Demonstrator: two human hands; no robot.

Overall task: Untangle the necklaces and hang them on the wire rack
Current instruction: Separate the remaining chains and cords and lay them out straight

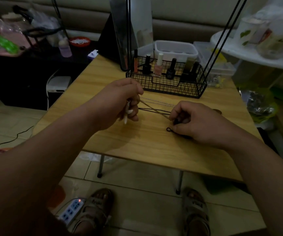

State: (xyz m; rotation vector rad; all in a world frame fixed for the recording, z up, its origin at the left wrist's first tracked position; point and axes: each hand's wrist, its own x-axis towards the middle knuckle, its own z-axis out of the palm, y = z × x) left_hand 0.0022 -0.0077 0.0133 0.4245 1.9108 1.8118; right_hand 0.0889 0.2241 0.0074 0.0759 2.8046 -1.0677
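A tan braided necklace (156, 110) is stretched taut between my two hands above the wooden table (147, 142). My left hand (120, 101) grips its upper end, and a white tooth-shaped pendant (126, 114) hangs from that fist. My right hand (193, 121) pinches the lower end near the table. A black cord necklace (154, 110) runs between the hands under the tan one, its small loop end (168, 129) lying by my right thumb. A silver chain (157, 101) lies flat behind them. The black wire rack (168, 84) stands just beyond the chain.
Several nail polish bottles (158, 67) stand in the rack, a mirror (125, 31) and white plastic boxes (176, 50) behind it. Two thin black rods (222, 38) slant up at right. A round white table (256, 53) crowds the right; a power strip (70, 210) lies by my feet.
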